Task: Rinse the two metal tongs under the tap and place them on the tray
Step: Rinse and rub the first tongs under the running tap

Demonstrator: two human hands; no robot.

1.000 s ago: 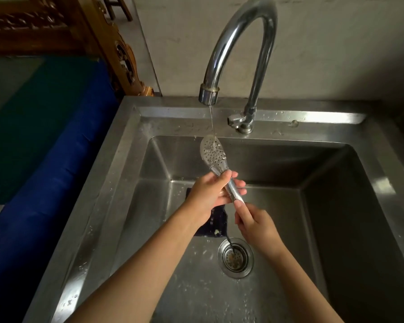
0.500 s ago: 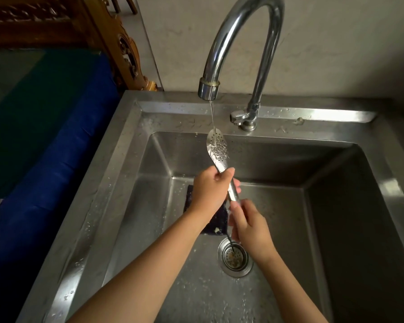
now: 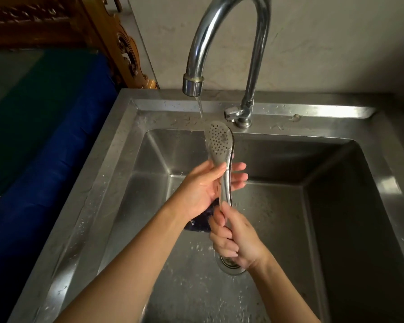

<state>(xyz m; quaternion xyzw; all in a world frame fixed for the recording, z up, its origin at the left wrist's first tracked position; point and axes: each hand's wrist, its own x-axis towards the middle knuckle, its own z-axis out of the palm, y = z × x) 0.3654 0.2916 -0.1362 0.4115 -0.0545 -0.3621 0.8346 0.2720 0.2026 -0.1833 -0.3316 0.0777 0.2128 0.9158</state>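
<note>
Head view: one pair of metal tongs (image 3: 222, 159) is held upright over the sink (image 3: 126, 145), its perforated head under the thin stream of water (image 3: 200, 110) from the tap (image 3: 229, 31). The right hand (image 3: 237, 238) is closed round the lower handle. The left hand (image 3: 205, 190) lies against the shaft with thumb in front and fingers loosely spread behind. A dark item (image 3: 200, 223), possibly a sponge, lies on the sink floor beside the drain (image 3: 231, 266).
</note>
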